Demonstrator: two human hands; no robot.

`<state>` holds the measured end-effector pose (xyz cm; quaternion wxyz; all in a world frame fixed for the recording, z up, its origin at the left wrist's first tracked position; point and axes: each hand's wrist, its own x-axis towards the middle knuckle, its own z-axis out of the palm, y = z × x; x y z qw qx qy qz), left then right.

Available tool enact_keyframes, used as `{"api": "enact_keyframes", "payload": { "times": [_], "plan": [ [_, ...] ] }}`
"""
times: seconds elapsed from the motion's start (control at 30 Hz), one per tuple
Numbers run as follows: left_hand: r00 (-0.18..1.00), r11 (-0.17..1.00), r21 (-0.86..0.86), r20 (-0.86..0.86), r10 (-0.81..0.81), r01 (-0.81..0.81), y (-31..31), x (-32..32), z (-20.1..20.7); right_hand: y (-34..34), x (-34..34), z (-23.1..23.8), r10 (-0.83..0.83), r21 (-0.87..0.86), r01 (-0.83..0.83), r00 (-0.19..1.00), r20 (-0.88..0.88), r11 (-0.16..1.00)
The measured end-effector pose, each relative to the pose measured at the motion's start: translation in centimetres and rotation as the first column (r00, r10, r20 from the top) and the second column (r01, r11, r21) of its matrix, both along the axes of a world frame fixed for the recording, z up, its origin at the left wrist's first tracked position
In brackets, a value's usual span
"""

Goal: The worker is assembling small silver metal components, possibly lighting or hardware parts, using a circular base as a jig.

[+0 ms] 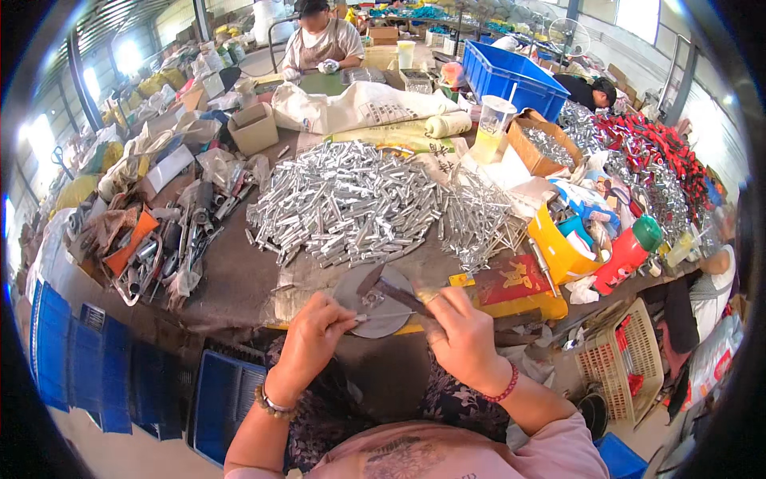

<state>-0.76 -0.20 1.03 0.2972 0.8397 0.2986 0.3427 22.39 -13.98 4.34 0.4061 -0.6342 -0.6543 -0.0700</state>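
Observation:
My left hand (321, 318) is closed in a pinch at the near edge of a round grey metal plate (384, 326). Between its fingertips is a small, thin silver metal piece (361, 318), whose exact kind is too small to make out. My right hand (463, 331) is wrapped round the dark handle of a hammer (405, 297), its head tilted over the plate. Just beyond the plate lies a heap of short silver metal tubes (343, 203). A second heap of thinner silver pins (477, 217) adjoins it on the right.
A yellow container (562, 251) and a red bottle with a green cap (626, 259) stand at right. Metal tools (171, 247) clutter the left. Farther off are a drink cup (491, 132), a blue crate (511, 80) and a co-worker (323, 44). Blue trays (227, 399) sit below.

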Motion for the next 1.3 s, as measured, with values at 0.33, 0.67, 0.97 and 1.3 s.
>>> {"api": "enact_keyframes", "payload": {
  "times": [0.33, 0.67, 0.97, 1.3],
  "plan": [
    [1.000, 0.999, 0.031, 0.015, -0.008, 0.008, 0.9, 0.3, -0.1, -0.8, 0.7, -1.7, 0.074, -0.055, -0.068, 0.991, 0.113, 0.996],
    [1.000, 1.000, 0.015, 0.014, -0.019, 0.019, 0.5, 0.1, -0.4, -1.2, 0.5, -1.5, 0.133, -0.114, -0.109, 0.964, 0.231, 0.987],
    [0.999, 1.000, 0.000, 0.047, -0.024, 0.024, 0.9, 0.1, -0.5, -1.3, 0.0, 0.2, 0.098, 0.058, -0.105, 0.989, 0.110, 0.993],
    [0.999, 1.000, -0.020, 0.038, -0.024, 0.024, 0.9, -0.2, -0.6, -0.8, 0.8, 1.2, 0.091, 0.082, -0.098, 0.993, 0.081, 0.992]
  ]
}}
